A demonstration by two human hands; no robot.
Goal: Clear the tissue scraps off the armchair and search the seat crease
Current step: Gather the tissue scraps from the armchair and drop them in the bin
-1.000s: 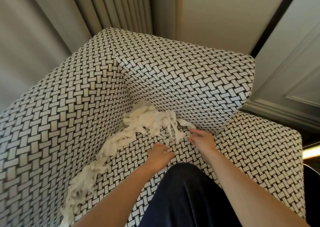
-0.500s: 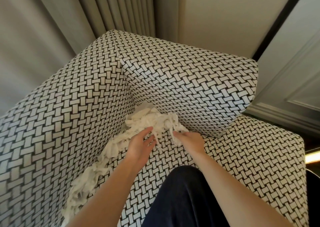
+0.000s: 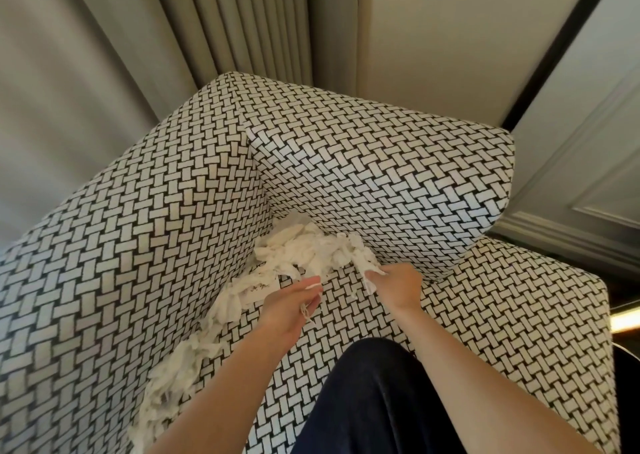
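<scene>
White tissue scraps lie heaped in the back left corner of a black-and-white woven armchair and trail down the left seat crease. My left hand hovers over the seat beside the trail, fingers curled on a thin tissue shred. My right hand pinches a strip of tissue at the right end of the heap. A small printed card or tag shows among the scraps by my left hand.
The armchair's high left arm and backrest wall in the corner. A low right arm lies beyond my right hand. My dark-trousered knee rests on the seat front. Curtains and a panelled wall stand behind.
Both hands have moved forward from the seat middle to the tissue heap. My right hand now pinches a strip, and my left hand has pulled back slightly holding a shred.
</scene>
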